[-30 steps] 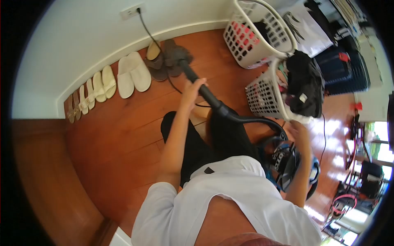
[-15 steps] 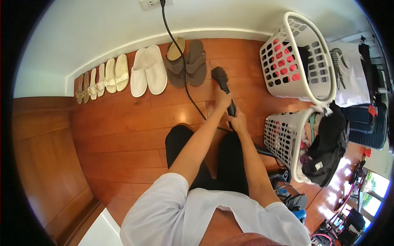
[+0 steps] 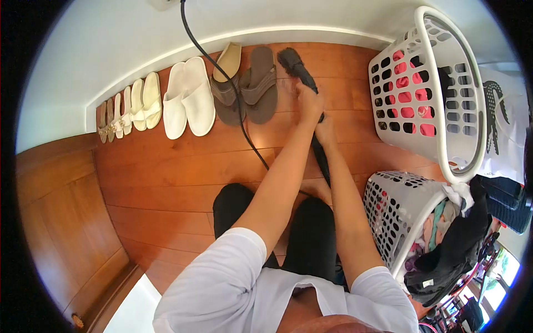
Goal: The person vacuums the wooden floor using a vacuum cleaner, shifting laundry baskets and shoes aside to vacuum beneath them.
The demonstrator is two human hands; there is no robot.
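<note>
To the L, white slippers (image 3: 200,100) & then brn sandals (image 3: 261,94) line the wall (image 3: 139,33) on the wood floor (image 3: 166,172). Just R of the sandals is the blk vac brush (image 3: 303,75), its bristle head (image 3: 290,60) out past the L grip (image 3: 310,104), which is clamped round the handle (image 3: 320,155); R grip (image 3: 326,132) clasps same handle just behind, w/ 2 laundry baskets (image 3: 440,116) off to the R
</note>
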